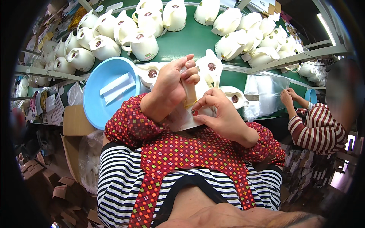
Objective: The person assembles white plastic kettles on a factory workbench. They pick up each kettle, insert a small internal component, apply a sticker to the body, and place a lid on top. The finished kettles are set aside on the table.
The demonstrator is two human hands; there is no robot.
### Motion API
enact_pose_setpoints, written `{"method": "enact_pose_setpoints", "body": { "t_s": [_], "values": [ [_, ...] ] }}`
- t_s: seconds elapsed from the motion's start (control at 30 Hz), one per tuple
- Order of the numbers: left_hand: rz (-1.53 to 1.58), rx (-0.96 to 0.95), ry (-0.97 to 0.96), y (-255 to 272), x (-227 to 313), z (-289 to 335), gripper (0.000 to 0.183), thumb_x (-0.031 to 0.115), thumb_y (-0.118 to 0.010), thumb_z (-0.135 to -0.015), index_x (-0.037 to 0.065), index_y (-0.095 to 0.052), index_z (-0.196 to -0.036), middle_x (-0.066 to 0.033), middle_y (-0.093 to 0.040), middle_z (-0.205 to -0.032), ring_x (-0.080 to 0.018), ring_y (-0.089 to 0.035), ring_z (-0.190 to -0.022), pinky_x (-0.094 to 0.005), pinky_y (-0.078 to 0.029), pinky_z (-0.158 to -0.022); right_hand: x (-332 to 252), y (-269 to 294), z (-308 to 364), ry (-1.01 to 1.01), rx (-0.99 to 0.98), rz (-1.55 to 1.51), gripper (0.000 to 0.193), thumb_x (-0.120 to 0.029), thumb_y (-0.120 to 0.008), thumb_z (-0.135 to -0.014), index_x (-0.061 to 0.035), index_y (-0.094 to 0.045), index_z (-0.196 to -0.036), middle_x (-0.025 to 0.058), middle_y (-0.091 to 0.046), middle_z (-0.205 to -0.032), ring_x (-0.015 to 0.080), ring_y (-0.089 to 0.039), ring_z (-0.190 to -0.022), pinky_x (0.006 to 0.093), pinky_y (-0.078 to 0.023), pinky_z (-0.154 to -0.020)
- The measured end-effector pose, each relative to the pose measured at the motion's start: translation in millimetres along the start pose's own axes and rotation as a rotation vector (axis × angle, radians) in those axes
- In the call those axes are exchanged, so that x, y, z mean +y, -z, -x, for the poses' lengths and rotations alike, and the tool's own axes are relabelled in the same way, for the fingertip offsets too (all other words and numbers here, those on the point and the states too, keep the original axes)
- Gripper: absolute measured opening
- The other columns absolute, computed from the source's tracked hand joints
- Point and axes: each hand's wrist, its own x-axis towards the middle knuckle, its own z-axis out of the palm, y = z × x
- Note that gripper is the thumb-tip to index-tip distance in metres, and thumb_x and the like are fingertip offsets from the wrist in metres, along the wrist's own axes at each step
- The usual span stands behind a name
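My left hand point(171, 81) is raised in front of my chest, its fingers curled round the top of a flat beige strip point(189, 91). What the strip belongs to is partly hidden. Below it, a smooth white piece point(180, 118) lies against my apron, mostly covered by my hands. With thumb and forefinger, my right hand point(224, 114) pinches at a small round red-and-green sticker point(195, 113) beside the strip's lower end. Just beyond my hands stand white jugs, among them one with a dark reddish opening point(211, 66) and another at the right point(235, 98).
A light blue basin point(89, 93) holding folded white papers point(118, 88) stands at my left, above an open cardboard box point(74, 121). Rows of white jugs point(142, 45) fill the green bench behind a metal rail point(49, 72). At right, another person's hands point(289, 95) touch clear plastic bags point(266, 89).
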Motion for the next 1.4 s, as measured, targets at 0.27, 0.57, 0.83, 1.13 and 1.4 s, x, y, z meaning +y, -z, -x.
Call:
{"method": "enact_pose_setpoints", "body": {
  "t_s": [0.27, 0.57, 0.83, 1.13, 1.4],
  "values": [
    [-0.136, -0.005, -0.039, -10.1, -7.1, 8.0, 0.025, 0.013, -0.043, -0.11, -0.002, -0.044, -0.13, 0.002, -0.041, -0.078, -0.0066, -0.034, -0.06, -0.0228, -0.031, -0.054, 17.3, -4.3, -7.7, -0.004, 0.222, 0.105, 0.072, -0.022, -0.091, -0.07, -0.0118, -0.053, -0.13, 0.0168, -0.047, -0.124, 0.0344, -0.051, -0.116, 0.0424, -0.043, -0.1],
    [-0.699, -0.411, -0.132, -55.6, 30.5, -32.5, 0.048, 0.026, -0.04, -0.112, -0.006, -0.04, -0.148, 0.0026, -0.05, -0.08, -0.0077, -0.046, -0.067, -0.0243, -0.041, -0.06, 41.0, 36.5, -7.5, 0.131, 0.503, 0.091, 0.097, -0.034, -0.092, -0.074, -0.0025, -0.037, -0.148, 0.0221, -0.04, -0.144, 0.0374, -0.041, -0.136, 0.0462, -0.035, -0.115],
    [-1.105, -0.121, -0.55, -28.7, 50.4, -201.8, 0.067, 0.05, -0.038, -0.111, 0.002, -0.067, -0.073, -0.0017, -0.054, -0.059, -0.0099, -0.049, -0.057, -0.0242, -0.04, -0.058, 75.8, 24.7, 42.3, -0.189, 0.542, -0.167, 0.05, -0.017, -0.083, -0.084, -0.0002, -0.061, -0.126, 0.0109, -0.063, -0.113, 0.0212, -0.06, -0.105, 0.0333, -0.048, -0.095],
    [-1.325, -0.098, -0.315, 54.7, 32.1, -363.2, 0.08, 0.062, -0.03, -0.107, 0.007, -0.053, -0.054, -0.0075, -0.051, -0.053, -0.0262, -0.075, -0.079, -0.0286, -0.042, -0.059, 108.7, 37.3, 50.8, -0.331, 0.586, -0.253, 0.031, -0.01, -0.078, -0.087, -0.0014, -0.068, -0.115, 0.0086, -0.068, -0.106, 0.0188, -0.065, -0.099, 0.0315, -0.049, -0.092],
    [-1.975, 0.07, -0.206, 81.9, 65.9, -339.8, 0.076, 0.062, -0.053, -0.1, -0.009, -0.067, -0.122, -0.0223, -0.071, -0.113, -0.032, -0.069, -0.106, -0.0395, -0.052, -0.095, 107.4, 38.0, 24.2, -0.323, 0.467, -0.194, 0.028, -0.008, -0.078, -0.085, 0.0015, -0.068, -0.11, 0.0116, -0.069, -0.1, 0.0223, -0.066, -0.095, 0.0333, -0.051, -0.088]
  ]
}}
